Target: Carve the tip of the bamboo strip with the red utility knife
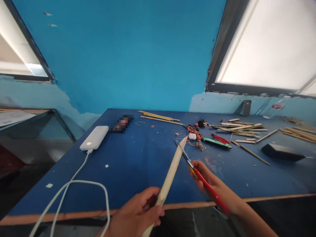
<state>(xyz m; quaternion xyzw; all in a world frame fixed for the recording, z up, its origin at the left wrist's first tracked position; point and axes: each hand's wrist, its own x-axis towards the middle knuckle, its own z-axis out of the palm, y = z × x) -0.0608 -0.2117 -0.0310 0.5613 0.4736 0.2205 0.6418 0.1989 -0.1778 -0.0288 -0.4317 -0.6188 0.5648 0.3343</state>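
My left hand (139, 214), low at the front edge of the table, is closed around a pale, flat bamboo strip (170, 174). The strip slants up and away to the right, and its far end narrows to a slanted tip. To the right, my right hand (206, 177) grips a pair of red-handled scissors (211, 191) with a yellow part near the pivot. Its metal blades lie at the strip's upper part, just short of the tip. Whether the blades are cutting into the strip or only resting against it, I cannot tell.
On the blue table (138, 164) lie a white power bank (96, 136) with a looping cable (81, 164), thin sticks (160, 117), a pile of bamboo strips (242, 128), a green cutter (217, 143), a white case (192, 136) and a black device (282, 152). A bottle (277, 106) stands back right.
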